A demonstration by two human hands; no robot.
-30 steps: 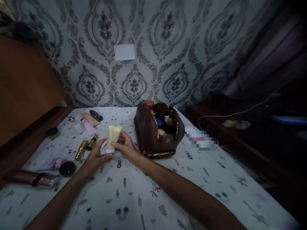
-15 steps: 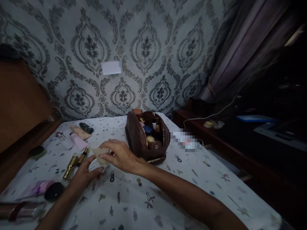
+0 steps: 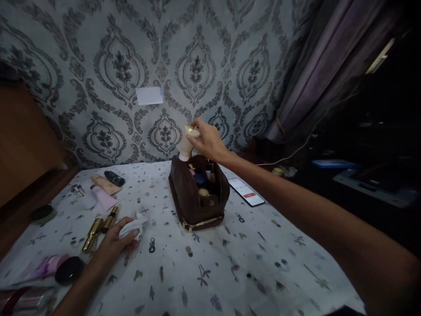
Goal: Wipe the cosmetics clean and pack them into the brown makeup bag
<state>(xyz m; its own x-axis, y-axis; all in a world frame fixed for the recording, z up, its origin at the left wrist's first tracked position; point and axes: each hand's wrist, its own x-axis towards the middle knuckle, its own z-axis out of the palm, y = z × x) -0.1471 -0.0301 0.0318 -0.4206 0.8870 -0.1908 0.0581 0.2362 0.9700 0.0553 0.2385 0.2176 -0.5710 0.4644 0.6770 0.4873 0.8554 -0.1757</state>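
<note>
My right hand grips a cream-coloured tube, its white cap pointing down, just above the back left of a dark brown bag. The bag stands unzipped, with a blue round item, a yellowish round lid and small bottles inside. My left hand is closed around a crumpled white cloth or tissue, low over the patterned sheet. Beside that hand lie two gold tubes.
On the left of the sheet lie a pink tube, a beige tube, a dark green bottle, a black-lidded jar and other cosmetics. A phone lies right of the bag.
My right hand has lifted the cream tube away from my left hand and carried it up and right, over the bag. My left hand still holds the white cloth.
</note>
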